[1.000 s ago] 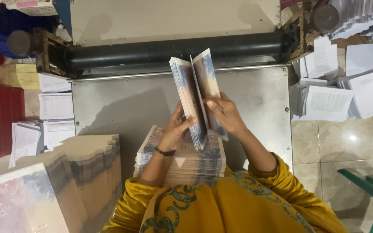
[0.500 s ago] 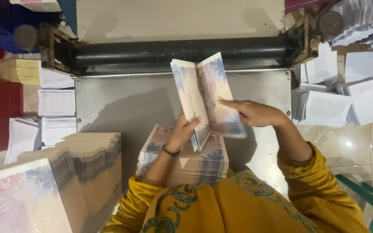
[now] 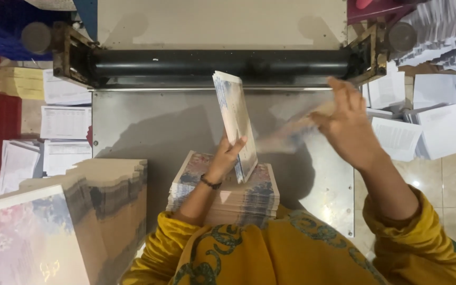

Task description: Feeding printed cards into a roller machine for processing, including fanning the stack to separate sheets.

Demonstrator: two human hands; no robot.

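Observation:
My left hand (image 3: 225,157) holds a thin bundle of printed covers (image 3: 234,120) upright on edge, its lower end resting on a low stack of the same covers (image 3: 249,196) in front of me. My right hand (image 3: 347,122) is out to the right over the grey metal machine table (image 3: 149,126), pinching one blurred sheet (image 3: 286,132) that trails back toward the bundle. Yellow sleeves cover both my arms.
A black roller bar (image 3: 217,62) spans the back of the table. A tall stepped stack of covers (image 3: 54,221) stands at my lower left. Loose white printed sheets (image 3: 64,124) lie left and more white sheets (image 3: 423,129) lie right on the tiled floor.
The bundle was spread open between both hands. My right hand has swung away to the right with one sheet, and the left hand now holds the rest closed.

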